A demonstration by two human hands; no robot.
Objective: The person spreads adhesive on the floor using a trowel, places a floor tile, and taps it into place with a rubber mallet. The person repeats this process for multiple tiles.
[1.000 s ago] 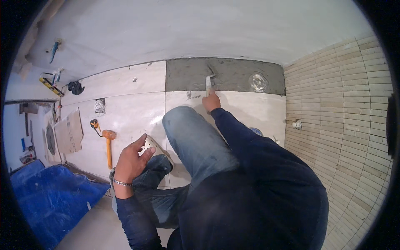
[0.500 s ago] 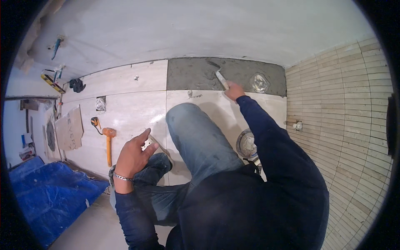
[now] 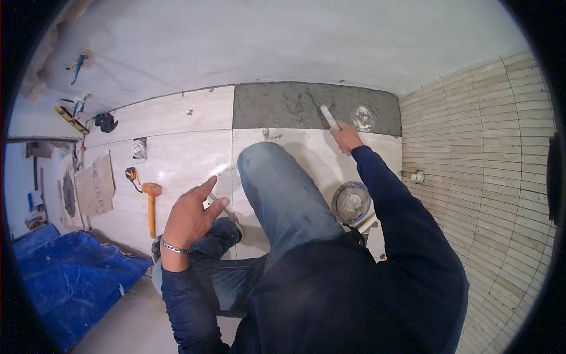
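Note:
My right hand (image 3: 346, 139) grips the pale handle of a trowel (image 3: 329, 117); its blade is hard to make out against the grey. Under the tool lies a strip of wet grey mortar (image 3: 268, 106) along the foot of the wall, with smears and a dark groove in its surface. A round opening covered in crinkled clear plastic (image 3: 364, 118) sits in the mortar, just right of the trowel. My left hand (image 3: 190, 217), a chain bracelet on its wrist, hovers over my bent leg, holding nothing, fingers apart. A bucket with grey mix (image 3: 352, 202) stands by my right forearm.
Large pale floor tiles (image 3: 177, 165) border the mortar. To the left lie an orange mallet (image 3: 151, 206), a tape measure (image 3: 132, 174), a cardboard piece (image 3: 96, 186) and a blue tarp (image 3: 73, 283). A yellow level (image 3: 72, 120) leans far left. Narrow-tiled wall (image 3: 466, 177) rises on the right.
My right hand has moved right and slightly nearer with the trowel, toward the plastic-covered opening. More of the bucket shows. My left hand stays about where it was.

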